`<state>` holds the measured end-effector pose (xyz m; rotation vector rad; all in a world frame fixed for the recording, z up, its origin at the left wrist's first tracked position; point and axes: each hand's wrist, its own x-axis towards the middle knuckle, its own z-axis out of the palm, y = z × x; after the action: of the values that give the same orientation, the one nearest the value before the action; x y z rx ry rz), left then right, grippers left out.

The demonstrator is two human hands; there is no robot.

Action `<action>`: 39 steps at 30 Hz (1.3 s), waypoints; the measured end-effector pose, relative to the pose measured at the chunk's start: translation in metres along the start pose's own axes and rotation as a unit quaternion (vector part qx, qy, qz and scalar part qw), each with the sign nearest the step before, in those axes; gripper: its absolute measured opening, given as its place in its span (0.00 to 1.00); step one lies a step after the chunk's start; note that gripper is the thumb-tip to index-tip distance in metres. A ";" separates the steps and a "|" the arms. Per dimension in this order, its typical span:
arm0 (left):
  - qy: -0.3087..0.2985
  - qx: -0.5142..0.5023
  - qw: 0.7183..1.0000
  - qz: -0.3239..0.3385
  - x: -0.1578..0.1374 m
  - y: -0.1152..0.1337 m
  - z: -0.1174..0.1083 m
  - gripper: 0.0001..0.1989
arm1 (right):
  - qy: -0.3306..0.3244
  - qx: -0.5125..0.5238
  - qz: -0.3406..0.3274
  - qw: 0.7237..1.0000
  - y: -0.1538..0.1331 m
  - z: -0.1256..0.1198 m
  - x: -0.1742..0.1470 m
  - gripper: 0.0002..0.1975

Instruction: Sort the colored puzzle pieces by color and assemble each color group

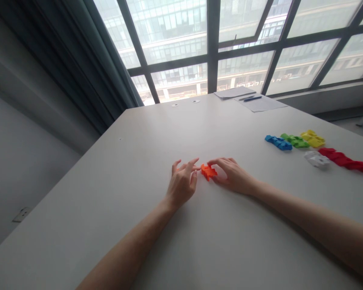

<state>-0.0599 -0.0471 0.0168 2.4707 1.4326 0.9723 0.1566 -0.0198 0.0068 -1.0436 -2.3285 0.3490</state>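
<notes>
Near the middle of the table, an orange puzzle-like block (pixel 209 172) with notched edges sits beside the fingers of my right hand (pixel 231 175). The thumb and fingers of that hand close on the block's right side. My left hand (pixel 182 183) is just to the left, palm down, fingers spread and slightly bent. One of its fingertips reaches close to the block's left edge; whether they touch is unclear. A second bit of orange (pixel 178 169) shows between the left fingers, mostly hidden by them.
To the right lie more jagged blocks: blue (pixel 278 142), green (pixel 295 140), yellow (pixel 313 138), white (pixel 317 159) and red (pixel 346 160). Paper sheets (pixel 263 105) and pens (pixel 250 98) rest at the far edge of the white table (pixel 109 193), by the windows.
</notes>
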 end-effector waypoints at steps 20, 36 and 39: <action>-0.047 0.061 0.981 -0.177 0.018 -0.019 -0.026 0.18 | -0.007 -0.006 0.012 1.000 0.008 0.002 -0.001 0.18; -0.168 0.102 0.972 -0.128 0.024 -0.027 -0.054 0.12 | 0.011 0.010 0.007 1.000 0.006 0.000 0.000 0.14; -0.063 0.068 0.992 -0.089 0.021 -0.014 -0.042 0.13 | 0.033 0.017 0.007 0.999 0.004 -0.003 0.000 0.10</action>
<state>-0.0874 -0.0312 0.0536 2.3933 1.6937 0.6924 0.1606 -0.0167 0.0074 -1.0394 -2.2504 0.3527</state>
